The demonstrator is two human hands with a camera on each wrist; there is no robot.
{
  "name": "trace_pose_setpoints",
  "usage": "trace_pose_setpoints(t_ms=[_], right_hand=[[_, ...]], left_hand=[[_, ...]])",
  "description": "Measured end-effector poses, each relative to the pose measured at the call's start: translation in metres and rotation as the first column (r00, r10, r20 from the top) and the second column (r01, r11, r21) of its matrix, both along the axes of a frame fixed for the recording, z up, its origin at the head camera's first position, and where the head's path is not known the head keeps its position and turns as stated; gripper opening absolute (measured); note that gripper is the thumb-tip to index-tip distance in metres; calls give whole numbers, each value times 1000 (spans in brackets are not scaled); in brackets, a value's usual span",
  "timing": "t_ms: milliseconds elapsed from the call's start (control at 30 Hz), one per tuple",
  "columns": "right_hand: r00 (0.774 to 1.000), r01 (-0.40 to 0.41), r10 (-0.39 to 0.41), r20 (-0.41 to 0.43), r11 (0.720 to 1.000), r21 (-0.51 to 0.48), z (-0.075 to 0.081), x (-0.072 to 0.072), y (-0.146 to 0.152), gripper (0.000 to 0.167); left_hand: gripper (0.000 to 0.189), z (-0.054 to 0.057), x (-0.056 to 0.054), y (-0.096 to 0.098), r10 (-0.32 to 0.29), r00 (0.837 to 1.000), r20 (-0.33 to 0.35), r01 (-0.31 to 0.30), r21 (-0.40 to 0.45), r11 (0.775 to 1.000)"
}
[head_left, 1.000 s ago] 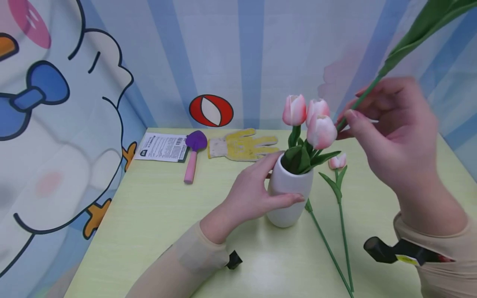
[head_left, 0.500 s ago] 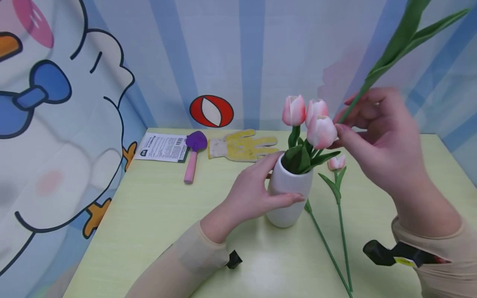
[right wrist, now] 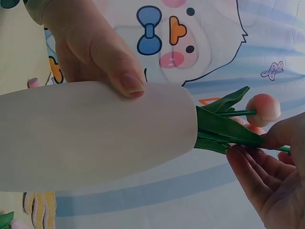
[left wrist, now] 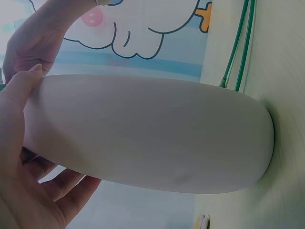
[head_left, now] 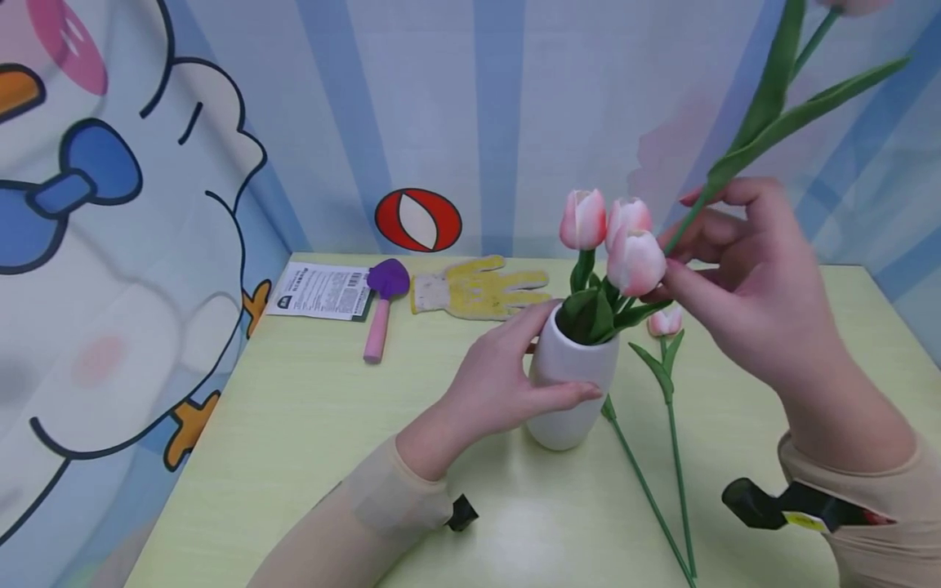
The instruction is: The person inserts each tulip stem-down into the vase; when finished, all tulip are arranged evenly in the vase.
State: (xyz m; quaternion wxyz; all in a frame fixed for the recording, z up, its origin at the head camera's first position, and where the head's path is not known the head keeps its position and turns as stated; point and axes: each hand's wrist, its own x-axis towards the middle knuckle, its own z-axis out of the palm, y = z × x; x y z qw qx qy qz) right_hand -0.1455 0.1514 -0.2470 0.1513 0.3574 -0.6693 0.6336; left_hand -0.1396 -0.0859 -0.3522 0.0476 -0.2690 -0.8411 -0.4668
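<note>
A white vase point(head_left: 569, 408) stands on the table, holding several pink-and-white tulips point(head_left: 635, 261) with green leaves. My left hand point(head_left: 507, 371) grips the vase near its rim, thumb across the front and fingers behind. To the right of the blooms, my right hand point(head_left: 757, 286) pinches the green stem of another tulip point(head_left: 764, 139), which slants up and right with its bloom partly out of the head view. In the right wrist view, the fingers of the right hand point(right wrist: 271, 167) close on that stem just beyond the leaves at the vase mouth.
Right of the vase, another tulip point(head_left: 667, 367) and a green stem point(head_left: 647, 482) lie on the table. Toward the back left are a printed packet point(head_left: 319, 290), a purple trowel with a pink handle point(head_left: 382, 302) and a yellow-and-white glove point(head_left: 478, 287). A patterned backdrop point(head_left: 500, 106) rises behind.
My right hand has moved left and slightly down with the tulip, bringing its leaves and part of its bloom into view. The left hand and vase have stayed in place.
</note>
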Motion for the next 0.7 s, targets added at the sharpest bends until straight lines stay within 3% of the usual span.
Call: trace_pose_setpoints(t_ms=[100, 267, 500, 700], right_hand=[[1000, -2, 2, 9, 1000, -2, 1, 0, -2, 53], [997, 73, -72, -14, 995, 61, 0, 1, -1, 56], [999, -47, 47, 20, 999, -20, -5, -5, 5, 44], [999, 8, -6, 42, 999, -38, -7, -3, 5, 30]], left_hand=[[79, 0, 0, 0, 1, 1000, -1, -1, -2, 1000], [79, 0, 0, 0, 2, 1000, 5, -2, -6, 1000], [78, 1, 0, 0, -2, 1000, 5, 2, 0, 1000], [79, 1, 0, 0, 0, 1000, 8, 0, -3, 1000]])
